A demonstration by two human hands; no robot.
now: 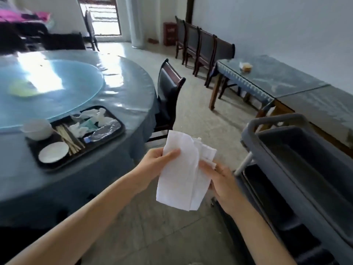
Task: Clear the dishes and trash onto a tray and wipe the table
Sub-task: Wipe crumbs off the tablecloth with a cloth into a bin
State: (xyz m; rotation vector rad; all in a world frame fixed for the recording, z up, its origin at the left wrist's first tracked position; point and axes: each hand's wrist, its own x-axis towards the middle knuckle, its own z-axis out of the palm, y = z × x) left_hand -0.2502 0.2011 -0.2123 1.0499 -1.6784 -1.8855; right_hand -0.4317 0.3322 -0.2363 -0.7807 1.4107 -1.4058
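Holding a white cloth (181,169) between left hand (158,163) and right hand (221,180), clearing looks done — tray (114,134) left of them carries dishes and trash — while wiping the table (118,77) remains.

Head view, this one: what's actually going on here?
A person stands between a round table and a grey cart, holding a white cloth in both hands: left hand grips its upper edge, right hand holds the other side. The black tray on the table already carries a bowl, a small plate, chopsticks, crumpled tissues and a plastic bottle. A green item sits on the glass turntable.
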